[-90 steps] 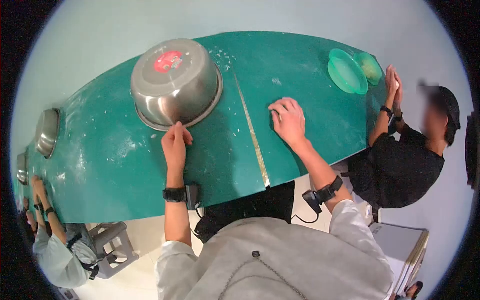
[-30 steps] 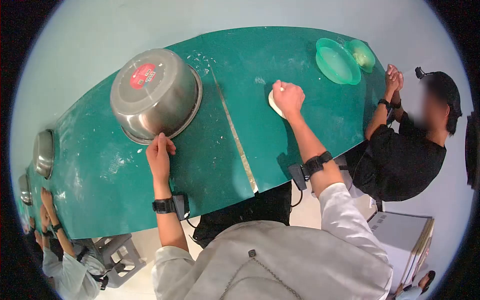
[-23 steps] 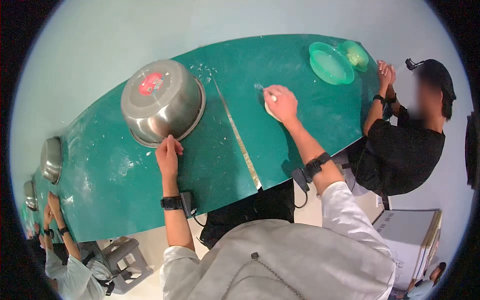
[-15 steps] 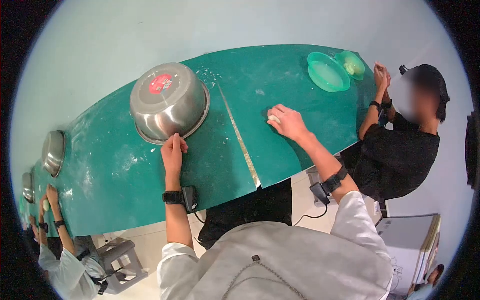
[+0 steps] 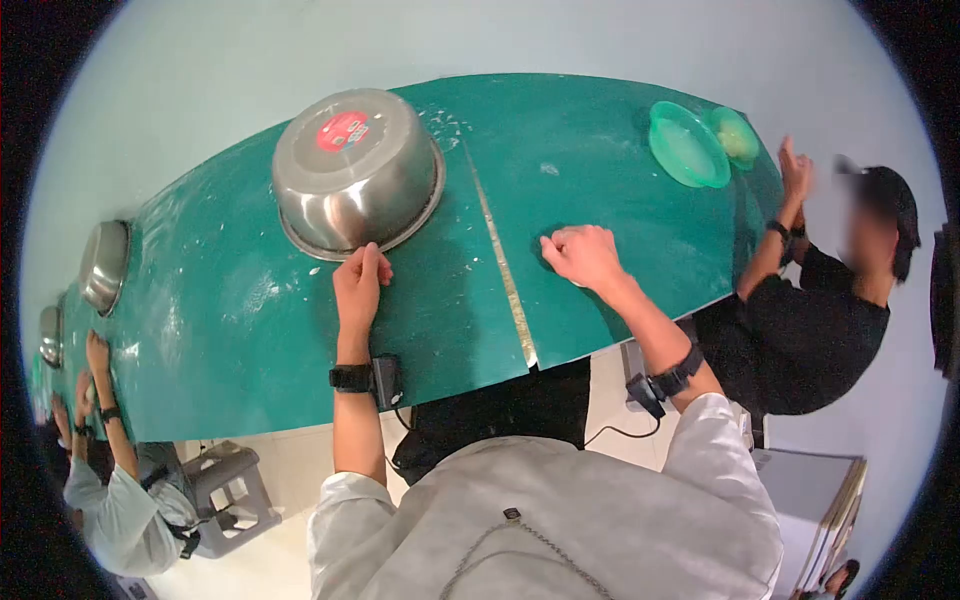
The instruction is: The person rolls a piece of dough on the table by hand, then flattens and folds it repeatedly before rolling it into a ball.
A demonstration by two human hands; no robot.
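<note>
An upside-down stainless steel bowl (image 5: 355, 180) with a red label on its base sits on the green table cover (image 5: 430, 330). My left hand (image 5: 362, 285) is closed at the bowl's near rim, thumb uppermost and fingers curled. Whether it grips the rim or something small is hidden. Right of the seam strip, my right hand (image 5: 585, 257) is closed low over the cover, knuckles up. A pale sliver of a piece of dough (image 5: 577, 284) shows beneath it; the rest is covered by the hand.
Two green plastic bowls, one with pale liquid (image 5: 688, 145) and one with yellowish contents (image 5: 736, 138), stand at the far right. A person in black (image 5: 810, 330) sits beside them. More metal bowls (image 5: 105, 265) and other people's hands (image 5: 97, 355) are at left. White flour-like smears mark the cover.
The right hand has closed further and turned knuckles-up, covering the white dough that showed between its fingers. The left hand stays at the bowl's rim. The whole view has shifted slightly.
</note>
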